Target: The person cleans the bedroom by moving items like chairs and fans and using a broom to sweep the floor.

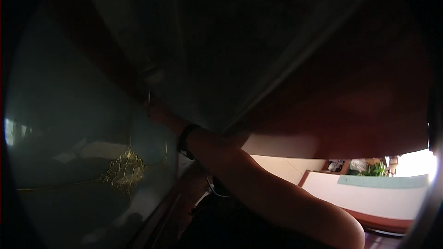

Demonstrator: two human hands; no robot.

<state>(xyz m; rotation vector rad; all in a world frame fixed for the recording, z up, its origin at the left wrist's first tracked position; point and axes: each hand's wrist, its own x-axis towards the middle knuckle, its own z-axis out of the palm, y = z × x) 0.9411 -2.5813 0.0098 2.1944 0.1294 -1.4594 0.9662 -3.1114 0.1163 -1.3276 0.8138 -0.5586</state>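
My right forearm reaches from the lower right into deep shadow, with a black band [187, 141] around the wrist. My right hand [158, 112] is at the dark brown frame [121, 65] beside a glossy grey-green panel [69, 86]. A thin, shiny metal piece [149, 96] shows at its fingertips. It is too dark to tell whether the fingers grip this piece or only touch it. Gold scrollwork [126, 171] decorates the panel below the hand. My left hand is out of view; a dim shape under my right forearm may be part of that arm.
A dark red panel [363, 110] slants across the right side, and a pale edge [277, 79] runs along it. Beyond stand a white-topped table [360, 193] with a reddish edge and a green plant [375, 170]. A thin pale cable [213, 190] hangs beneath my forearm.
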